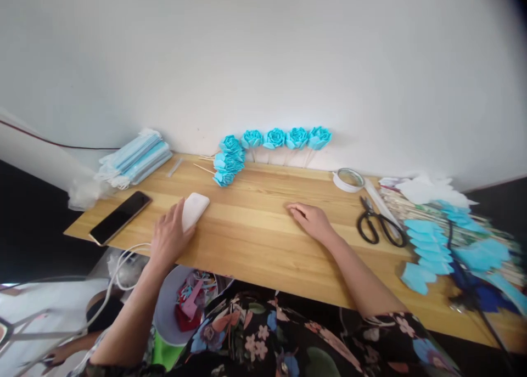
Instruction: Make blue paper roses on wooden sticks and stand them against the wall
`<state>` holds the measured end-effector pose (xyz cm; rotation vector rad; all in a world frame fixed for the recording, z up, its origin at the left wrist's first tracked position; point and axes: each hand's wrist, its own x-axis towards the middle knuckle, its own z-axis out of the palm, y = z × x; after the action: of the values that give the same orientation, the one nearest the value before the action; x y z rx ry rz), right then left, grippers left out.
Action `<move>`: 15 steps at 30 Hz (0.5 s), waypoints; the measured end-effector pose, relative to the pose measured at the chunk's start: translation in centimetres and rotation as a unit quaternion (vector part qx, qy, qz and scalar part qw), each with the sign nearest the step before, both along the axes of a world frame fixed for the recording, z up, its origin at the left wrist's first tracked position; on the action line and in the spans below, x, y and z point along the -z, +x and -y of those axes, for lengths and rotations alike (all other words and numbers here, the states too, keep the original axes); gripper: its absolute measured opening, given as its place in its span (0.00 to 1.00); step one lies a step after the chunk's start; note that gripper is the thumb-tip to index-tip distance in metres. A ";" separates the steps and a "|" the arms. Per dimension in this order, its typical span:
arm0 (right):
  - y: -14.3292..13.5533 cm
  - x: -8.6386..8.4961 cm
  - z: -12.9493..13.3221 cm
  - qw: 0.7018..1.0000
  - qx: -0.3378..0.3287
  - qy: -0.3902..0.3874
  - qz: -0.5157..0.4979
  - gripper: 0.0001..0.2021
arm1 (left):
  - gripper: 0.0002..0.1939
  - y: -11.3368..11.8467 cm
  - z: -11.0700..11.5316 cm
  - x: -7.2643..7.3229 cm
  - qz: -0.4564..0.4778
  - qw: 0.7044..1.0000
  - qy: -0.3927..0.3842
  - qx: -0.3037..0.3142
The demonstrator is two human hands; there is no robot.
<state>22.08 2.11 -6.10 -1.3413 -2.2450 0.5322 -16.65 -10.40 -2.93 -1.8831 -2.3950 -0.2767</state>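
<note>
Here, left hand [168, 235]: closed round the near end of the white block [196, 208], thumb on one side and fingers on the other, presumably so that it can be steadied.
Block: laid flat on the table [255, 223], left of centre, its far end left uncovered.
Right hand [312, 220]: rested on the wood, fingers loosely curled; no object is seen, though the inside of the curl is hidden. It seems to be used as a prop.
Cable [107, 294]: hung by the table edge near the left wrist; whether it is joined to the block cannot be told.
Phone [121, 218]: laid screen-up at the left, likely for easy reach.
Flowers [275, 138]: four are leaned on the wall, seemingly because thin stems need support; others are bunched lying down, stems pointed left.
Masks [135, 157]: piled back left, against the wall.
Scissors [371, 214], tape [346, 187]: set on the right, probably to suit that hand.
Blue paper [430, 251]: spread beyond the scissors.
Bin [164, 305]: stood below the edge, perhaps so that scraps can be dropped in.
</note>
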 end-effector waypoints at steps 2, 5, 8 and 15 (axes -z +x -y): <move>0.1 -0.1 0.0 1.000 -0.003 0.000 0.001 0.13 | 0.35 0.5 -0.3 -0.5 0.002 1.000 0.019 0.006; 0.2 -0.1 -0.1 1.000 -0.013 0.001 -0.001 0.14 | 0.34 1.5 -2.3 -2.1 0.028 0.997 0.060 0.045; 0.4 0.1 -0.3 1.000 -0.018 0.006 -0.001 0.14 | 0.32 1.8 -7.2 -4.2 0.057 0.994 0.083 0.036; 0.6 0.2 -0.3 1.000 -0.021 -0.004 -0.015 0.14 | 0.31 -4.3 -21.8 -7.1 0.082 0.994 -0.002 -0.070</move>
<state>22.67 2.44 -6.26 -1.2831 -2.2530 0.5720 -20.93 11.44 4.15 -1.7471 -2.6193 -0.4327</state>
